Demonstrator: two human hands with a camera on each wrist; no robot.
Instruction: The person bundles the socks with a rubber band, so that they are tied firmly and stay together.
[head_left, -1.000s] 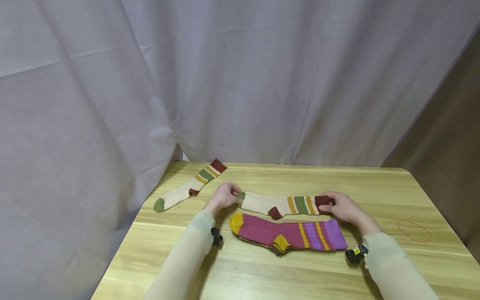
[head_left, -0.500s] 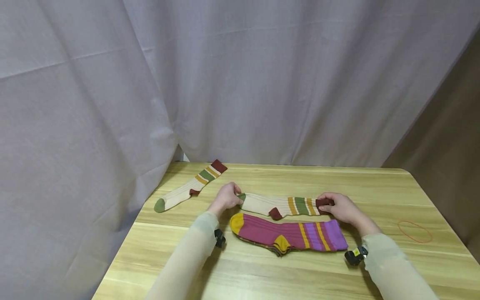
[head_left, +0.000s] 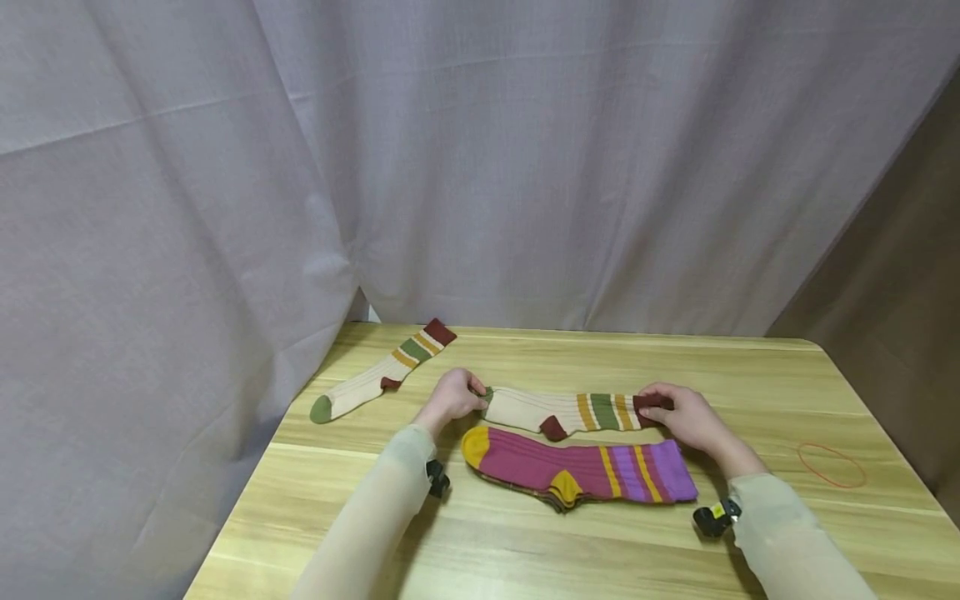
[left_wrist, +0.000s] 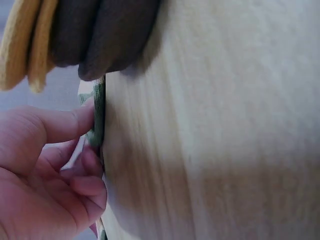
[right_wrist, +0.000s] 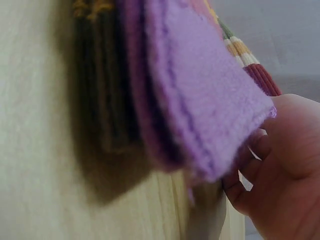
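Cream ribbed-knit sock [head_left: 517,408] with green toe, maroon heel and cuff, and mustard/green stripes: lies between both hands, centre-right of the light wood-grain table [head_left: 517,554], just beyond the sock pile. Long axis runs left-right, nearly parallel to the far table edge. Toe points left, cuff right, heel juts toward the near side.

Left hand [head_left: 453,395]: pinches the green toe, thumb against the fabric edge, other fingers bent in beneath, no real gap at the tips. Right hand [head_left: 686,412]: has the maroon cuff between thumb and fingers, nearly closed. Right wrist view is poor, a purple cuff blocks the fingertips, so can't tell how firm that pinch is.

Flat pile of magenta, mustard and purple knit socks [head_left: 536,464], dark-brown layers underneath: just nearer than the cream one, roughly parallel. Mustard toe left, purple cuff right and slightly nearer, mustard heel toward near side.

Second cream sock [head_left: 367,385], same colours: far left, flat, apart from the hands. Axis diagonal, green toe near-left, maroon cuff far-right, by the far edge.

Thin red elastic loop [head_left: 843,487]: right side of the table, right of the right hand, not touching it. Grey fabric curtain [head_left: 480,167] hangs behind the far edge.
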